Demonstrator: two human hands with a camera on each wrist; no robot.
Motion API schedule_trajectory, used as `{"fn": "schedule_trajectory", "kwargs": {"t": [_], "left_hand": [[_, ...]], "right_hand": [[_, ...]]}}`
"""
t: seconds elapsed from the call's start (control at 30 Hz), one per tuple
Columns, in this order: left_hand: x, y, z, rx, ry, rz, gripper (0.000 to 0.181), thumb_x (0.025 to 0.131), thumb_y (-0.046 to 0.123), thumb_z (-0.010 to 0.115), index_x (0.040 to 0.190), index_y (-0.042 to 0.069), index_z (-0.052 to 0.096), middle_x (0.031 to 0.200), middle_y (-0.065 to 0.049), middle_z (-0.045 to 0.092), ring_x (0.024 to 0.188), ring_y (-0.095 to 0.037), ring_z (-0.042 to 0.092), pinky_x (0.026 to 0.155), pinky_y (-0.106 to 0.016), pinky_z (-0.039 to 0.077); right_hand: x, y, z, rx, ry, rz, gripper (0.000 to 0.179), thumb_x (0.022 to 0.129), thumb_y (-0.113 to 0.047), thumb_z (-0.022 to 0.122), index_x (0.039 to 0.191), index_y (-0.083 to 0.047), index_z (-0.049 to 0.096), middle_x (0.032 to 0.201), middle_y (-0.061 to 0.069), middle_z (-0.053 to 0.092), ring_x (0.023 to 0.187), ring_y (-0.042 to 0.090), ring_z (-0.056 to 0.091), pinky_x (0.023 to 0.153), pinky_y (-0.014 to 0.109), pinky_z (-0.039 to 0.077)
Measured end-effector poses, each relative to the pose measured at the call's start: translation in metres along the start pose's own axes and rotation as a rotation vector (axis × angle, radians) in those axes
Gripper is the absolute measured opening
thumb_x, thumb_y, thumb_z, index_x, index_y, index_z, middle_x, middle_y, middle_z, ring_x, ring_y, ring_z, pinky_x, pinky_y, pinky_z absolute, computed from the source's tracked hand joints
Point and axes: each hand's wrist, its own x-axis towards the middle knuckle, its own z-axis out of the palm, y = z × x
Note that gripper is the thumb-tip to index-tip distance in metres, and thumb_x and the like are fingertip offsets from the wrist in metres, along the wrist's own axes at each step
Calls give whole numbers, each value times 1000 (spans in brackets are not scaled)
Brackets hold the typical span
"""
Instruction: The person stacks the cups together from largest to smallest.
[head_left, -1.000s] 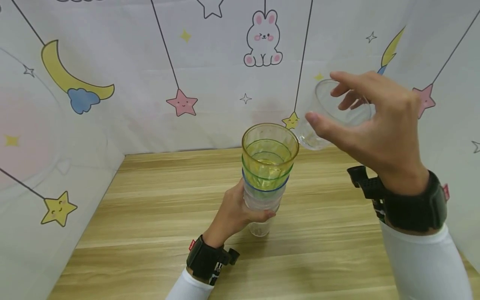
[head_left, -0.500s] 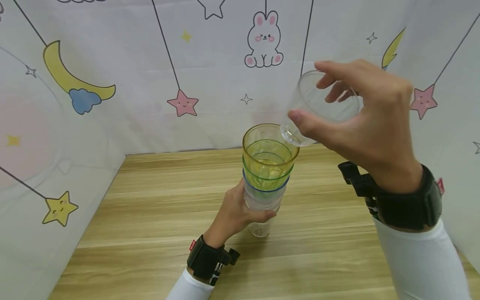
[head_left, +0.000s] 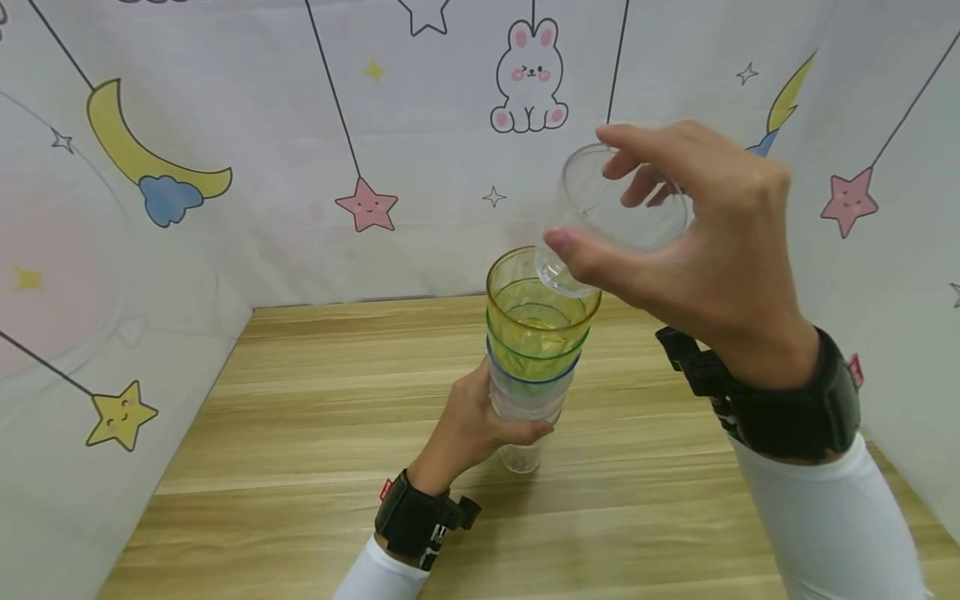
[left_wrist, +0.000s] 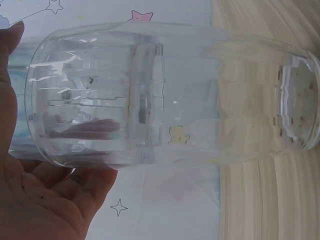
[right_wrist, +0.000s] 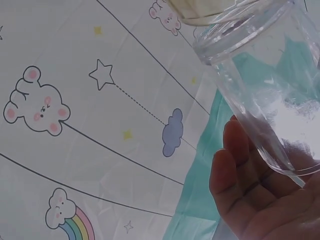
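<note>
My left hand (head_left: 476,421) grips a tall upright stack of nested clear cups low down. On top sits a yellow cup (head_left: 525,337), with a green rim and a blue rim below it. The stack's clear bottom cup (left_wrist: 190,100) fills the left wrist view, its base at the wooden table. My right hand (head_left: 720,225) holds another clear cup (head_left: 558,273) near its rim, thumb on the near side and fingers on the far side. This cup is tilted, its base overlapping the yellow cup's opening in the head view. In the right wrist view its base is close to the yellow rim (right_wrist: 212,17).
The wooden table (head_left: 300,400) extends around the stack. A white printed cloth wall (head_left: 420,133) with stars, a moon and a rabbit stands behind it and along both sides. A black wrist camera strap (head_left: 802,408) is on the right wrist, with another on the left.
The right hand has moved left with its clear cup, from beside the stack to above the yellow cup's opening. The left hand and the stack have stayed in place.
</note>
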Motion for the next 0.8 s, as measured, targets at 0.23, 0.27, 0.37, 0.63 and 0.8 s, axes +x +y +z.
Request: {"fn": "schedule_trajectory", "kwargs": {"t": [0.23,0.27,0.37,0.63,0.8], "left_hand": [[-1,-1,0,0,3,-7,78,72,34,92,136,24,48,122,4,65,108,-13,64,89,-38,54],[-1,-1,0,1,3,-9,79,72,34,92,137,24,48,121,4,65,108,-13,64,89,-38,54],[-1,-1,0,-4,-1,-19,79,72,33,92,137,23,48,120,5,65,107,-12,64,88,-37,54],[-3,1,-1,-20,-6,-53,80,69,31,94,136,23,49,117,6,66,104,-10,64,86,-36,54],[-3,0,-1,-10,2,-51,80,69,30,95,135,22,50,116,6,66,103,-10,64,86,-36,54]], "right_hand": [[-3,-8,10,71,-87,9,68,65,-35,92,121,-1,72,95,9,72,75,17,63,66,29,48],[-4,-9,10,84,-109,23,68,66,-35,92,121,0,71,95,9,72,76,17,62,65,29,47],[-8,-14,14,127,-184,87,69,69,-40,89,123,-1,71,97,9,72,78,18,62,66,33,46],[-22,-14,22,165,-456,215,91,81,-83,53,128,-6,69,111,7,71,81,17,61,68,37,49],[-26,-13,25,181,-437,210,86,84,-80,53,127,-7,70,118,6,70,83,16,62,66,36,49]]}}
